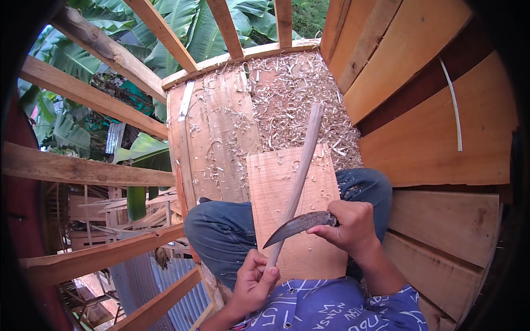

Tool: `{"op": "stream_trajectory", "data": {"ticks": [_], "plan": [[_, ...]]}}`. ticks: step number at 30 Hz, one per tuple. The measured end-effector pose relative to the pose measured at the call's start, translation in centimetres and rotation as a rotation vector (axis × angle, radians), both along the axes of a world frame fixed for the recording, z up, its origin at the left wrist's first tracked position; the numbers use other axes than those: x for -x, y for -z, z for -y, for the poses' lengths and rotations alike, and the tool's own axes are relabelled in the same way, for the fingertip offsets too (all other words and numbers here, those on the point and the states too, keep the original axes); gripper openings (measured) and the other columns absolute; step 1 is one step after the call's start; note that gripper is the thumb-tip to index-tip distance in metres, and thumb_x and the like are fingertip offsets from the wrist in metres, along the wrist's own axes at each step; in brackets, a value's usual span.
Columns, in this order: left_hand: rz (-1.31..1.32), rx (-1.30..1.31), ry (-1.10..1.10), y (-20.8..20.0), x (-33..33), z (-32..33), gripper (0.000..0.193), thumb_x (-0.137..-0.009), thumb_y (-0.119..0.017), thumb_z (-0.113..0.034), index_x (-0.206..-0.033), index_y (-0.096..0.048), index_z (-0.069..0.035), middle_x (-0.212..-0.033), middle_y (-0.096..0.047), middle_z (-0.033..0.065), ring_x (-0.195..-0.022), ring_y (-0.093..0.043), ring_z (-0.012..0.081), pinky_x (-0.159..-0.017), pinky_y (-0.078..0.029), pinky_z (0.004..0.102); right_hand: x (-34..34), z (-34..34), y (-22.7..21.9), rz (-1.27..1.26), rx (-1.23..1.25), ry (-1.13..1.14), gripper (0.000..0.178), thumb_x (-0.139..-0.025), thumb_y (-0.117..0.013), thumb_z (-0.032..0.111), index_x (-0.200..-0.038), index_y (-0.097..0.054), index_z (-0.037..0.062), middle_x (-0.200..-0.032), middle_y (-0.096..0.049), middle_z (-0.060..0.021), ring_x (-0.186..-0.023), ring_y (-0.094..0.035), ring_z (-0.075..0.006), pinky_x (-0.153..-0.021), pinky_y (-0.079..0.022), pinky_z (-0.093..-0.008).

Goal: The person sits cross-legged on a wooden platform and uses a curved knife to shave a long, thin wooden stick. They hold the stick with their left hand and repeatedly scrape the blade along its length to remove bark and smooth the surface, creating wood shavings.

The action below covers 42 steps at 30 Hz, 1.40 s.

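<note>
A long, slim wooden stick (305, 157) slants up and away from me over my lap. Its near end is gripped in my left hand (255, 282), fingers wrapped round it. My right hand (353, 225) is closed on the handle of a knife (299, 224) with a dark, curved blade. That blade lies across the stick a little above my left hand, its tip pointing left. Most of the knife's handle is hidden in my fist. Beneath both, a flat wooden board (281, 176) rests between my legs, with a few curled shavings on it.
Curled wood shavings (298, 83) cover the plank floor ahead, thickest at the right. A slatted wooden railing (88, 165) runs along the left and far sides, with banana leaves (204, 33) beyond. A plank wall (436, 132) stands close on my right, with a thin pale strip (452, 105) against it.
</note>
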<state>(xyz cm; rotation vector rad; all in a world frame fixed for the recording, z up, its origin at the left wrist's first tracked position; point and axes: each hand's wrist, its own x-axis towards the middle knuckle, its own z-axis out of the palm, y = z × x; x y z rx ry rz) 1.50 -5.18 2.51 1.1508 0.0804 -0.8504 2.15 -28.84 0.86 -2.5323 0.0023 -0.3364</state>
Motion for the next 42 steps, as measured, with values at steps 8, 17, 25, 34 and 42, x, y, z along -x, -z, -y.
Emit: {"op": "stream_trajectory", "data": {"ticks": [8, 17, 25, 34, 42], "plan": [[0.081, -0.116, 0.05, 0.3, 1.6, 0.4, 0.013, -0.091, -0.054, -0.006, -0.092, -0.041, -0.004, -0.072, -0.051, -0.0015, -0.061, -0.041, -0.0007, -0.052, -0.031, 0.0161, -1.6, 4.2, -1.8, 0.068, -0.329, 0.38, 0.061, -0.08, -0.059, 0.055, -0.057, -0.049, -0.0008, -0.048, -0.046, -0.0129, -0.044, -0.049, -0.0303, -0.043, -0.036, -0.0349], [0.167, -0.267, -0.041, -0.3, 0.3, 1.0, 0.019, -0.087, -0.061, -0.005, -0.09, -0.042, -0.003, -0.073, -0.055, 0.0006, -0.062, -0.048, 0.0011, -0.051, -0.036, 0.0177, 0.6, -0.7, -0.2, 0.009, -0.018, 0.028, 0.059, -0.07, -0.065, 0.06, -0.049, -0.044, 0.0096, -0.043, -0.043, -0.0049, -0.037, -0.049, -0.0209, -0.036, -0.037, -0.0316], [0.213, -0.268, -0.045, 0.0, 1.0, 1.3, 0.019, -0.087, -0.061, -0.004, -0.086, -0.042, -0.003, -0.07, -0.055, 0.0002, -0.062, -0.048, 0.0007, -0.051, -0.035, 0.0177, -0.8, 2.7, 0.4, 0.12, 0.075, 0.264, 0.064, -0.071, -0.064, 0.062, -0.049, -0.043, 0.0054, -0.043, -0.041, -0.0085, -0.038, -0.046, -0.0235, -0.039, -0.035, -0.0329], [0.21, -0.229, -0.017, 0.9, 0.6, 1.2, 0.021, -0.09, -0.056, -0.007, -0.092, -0.035, -0.005, -0.065, -0.051, 0.0015, -0.049, -0.042, 0.0016, -0.041, -0.031, 0.0189, 0.6, 1.8, 0.2, -0.061, -0.17, 0.167, 0.057, -0.075, -0.065, 0.053, -0.054, -0.049, 0.0028, -0.047, -0.044, -0.012, -0.045, -0.053, -0.0291, -0.043, -0.039, -0.0361], [0.216, -0.208, -0.023, 0.0, 0.3, 2.1, 0.019, -0.088, -0.058, -0.004, -0.09, -0.039, -0.005, -0.071, -0.053, -0.0001, -0.06, -0.041, -0.0004, -0.049, -0.03, 0.0175, -0.3, 2.4, 0.4, 0.078, -0.08, 0.211, 0.061, -0.074, -0.064, 0.058, -0.052, -0.045, 0.0046, -0.045, -0.043, -0.0083, -0.039, -0.047, -0.0255, -0.039, -0.036, -0.0338]]}}
